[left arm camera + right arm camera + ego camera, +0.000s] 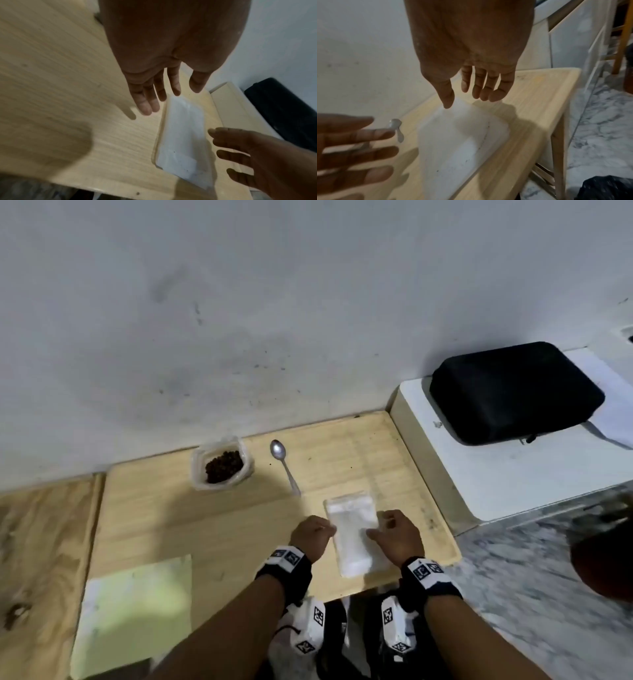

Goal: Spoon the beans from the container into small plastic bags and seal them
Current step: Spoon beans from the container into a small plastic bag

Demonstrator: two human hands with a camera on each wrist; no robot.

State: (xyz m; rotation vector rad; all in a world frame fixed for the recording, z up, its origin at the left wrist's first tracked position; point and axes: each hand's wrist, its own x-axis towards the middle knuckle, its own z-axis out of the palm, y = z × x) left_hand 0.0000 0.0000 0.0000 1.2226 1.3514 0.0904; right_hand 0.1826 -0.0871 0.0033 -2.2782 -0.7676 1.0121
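Note:
A clear container of dark beans [223, 465] stands at the back of the wooden table [171, 515], with a metal spoon [283, 464] lying to its right. A stack of clear plastic bags [352, 532] lies flat near the table's front right. My left hand [313, 534] hovers at the stack's left edge and my right hand [390, 530] at its right edge. The wrist views show both hands with straight, spread fingers above the bags [181, 136] [462, 142], holding nothing. The spoon [396, 127] shows past the left fingers.
A pale green sheet [137, 611] lies at the table's front left. To the right stands a white unit [496, 481] with a black case [513, 392] on top. A wall runs behind the table. Marble floor [531, 594] lies right of the table.

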